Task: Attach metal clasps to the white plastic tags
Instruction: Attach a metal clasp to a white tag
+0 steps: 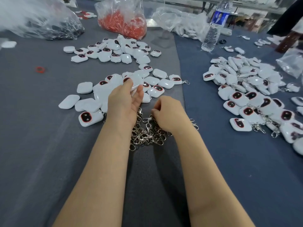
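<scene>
White glossy tags (154, 80), many with dark red-rimmed ovals, heaped just beyond clasp pile (146, 136) | left hand (125, 99) grips 1 tag (137, 81) | right hand (166, 112) pinches silver clasp (147, 120) atop pile

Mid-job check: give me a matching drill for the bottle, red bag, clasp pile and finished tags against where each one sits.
1 water bottle
2 bag of red parts
3 clasp pile
4 tags with clasps

a nearest the person, centre
b heaped on the right
c standing upright, far right
d far centre

Pairs: 1-c, 2-d, 3-a, 4-b
</scene>
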